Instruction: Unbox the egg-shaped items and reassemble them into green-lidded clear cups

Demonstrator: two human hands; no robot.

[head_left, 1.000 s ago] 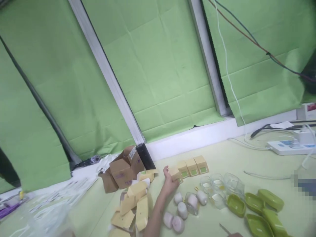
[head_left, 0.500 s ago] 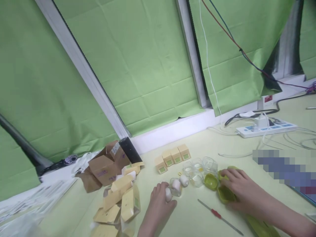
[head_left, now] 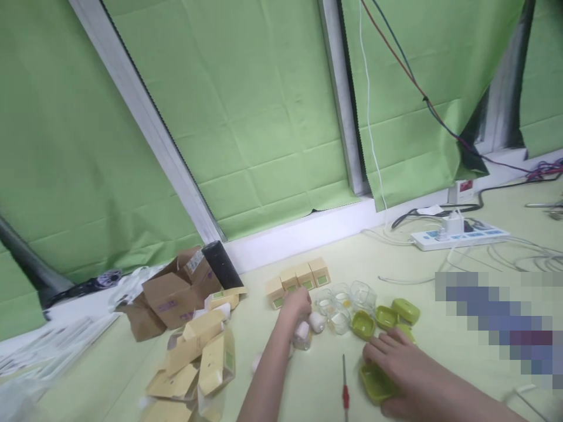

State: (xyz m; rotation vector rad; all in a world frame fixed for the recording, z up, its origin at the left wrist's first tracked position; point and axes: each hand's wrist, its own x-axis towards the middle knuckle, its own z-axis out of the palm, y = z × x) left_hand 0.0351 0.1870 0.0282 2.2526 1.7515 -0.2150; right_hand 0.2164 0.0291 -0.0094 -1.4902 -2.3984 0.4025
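Observation:
My left hand (head_left: 298,303) is closed, its fingertips down on the table in front of the small cardboard boxes (head_left: 322,274); whatever it pinches is hidden. Just below it stand a white rounded piece (head_left: 316,322) and a clear cup (head_left: 303,340) with a pinkish-white piece in it. My right hand (head_left: 398,363) grips the edge of a green square container (head_left: 373,387), thumb at the near side and fingers over the far side. Beyond it are smaller green cups (head_left: 363,325). Between my arms lies a thin metal rod with a red middle (head_left: 345,397).
Clear plastic cups (head_left: 341,319) cluster behind the green ones. Opened yellow cartons (head_left: 216,363) and a brown cardboard box (head_left: 176,299) crowd the left. A power strip (head_left: 460,237) with loose cables lies at the back right.
My left hand has left the white pieces and moved up toward the small boxes. My right hand has drawn a green container nearer. The red-middled rod has swung round to point toward me.

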